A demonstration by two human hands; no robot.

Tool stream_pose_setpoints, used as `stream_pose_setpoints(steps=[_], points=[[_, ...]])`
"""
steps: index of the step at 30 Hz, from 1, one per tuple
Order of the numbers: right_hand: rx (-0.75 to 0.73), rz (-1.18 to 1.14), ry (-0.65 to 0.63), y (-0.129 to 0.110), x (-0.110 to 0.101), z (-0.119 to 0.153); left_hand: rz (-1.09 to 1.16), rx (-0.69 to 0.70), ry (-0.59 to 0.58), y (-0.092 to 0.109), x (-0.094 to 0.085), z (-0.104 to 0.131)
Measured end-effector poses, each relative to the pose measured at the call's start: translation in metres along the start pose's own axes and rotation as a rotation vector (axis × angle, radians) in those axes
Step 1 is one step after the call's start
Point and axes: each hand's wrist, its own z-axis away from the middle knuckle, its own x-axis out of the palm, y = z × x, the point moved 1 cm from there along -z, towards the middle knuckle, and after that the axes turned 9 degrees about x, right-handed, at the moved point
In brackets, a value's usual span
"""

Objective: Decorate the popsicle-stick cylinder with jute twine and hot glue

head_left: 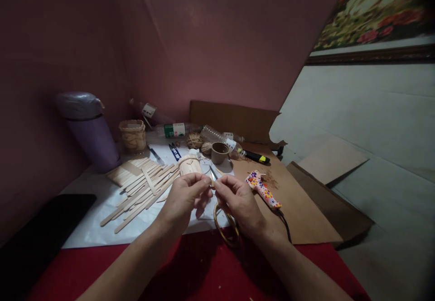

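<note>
Head view: left hand (185, 196) and right hand (240, 200) pinch what seems a small tan piece (213, 184) beside gold-handled scissors (217, 228).

Right side: open room on the flat brown cardboard sheet (312, 224), beyond the flower-patterned glue gun (263, 190) and its black cord (285, 223).
Left side: scattered pale wooden sticks (148, 180) block low passage.
Far side: clear plastic bottles (174, 130) crowd the way.
Near side: gold-handled metal scissors (216, 221) jut below the right hand (243, 201).
</note>
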Motion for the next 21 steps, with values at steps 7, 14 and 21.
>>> stream_pose_setpoints(steps=[7, 14, 21], points=[[0.005, -0.001, 0.050, -0.0021, 0.0025, 0.0027, 0.026, 0.021, -0.014, -0.0009, 0.0014, -0.0005], [-0.007, -0.021, 0.008, 0.0028, 0.0014, -0.0002, -0.011, 0.020, 0.015, -0.0046, -0.0012, -0.0011], [-0.023, 0.030, 0.025, 0.0000, 0.0034, 0.0006, -0.036, 0.071, 0.019, -0.0089, -0.0023, -0.0020]])
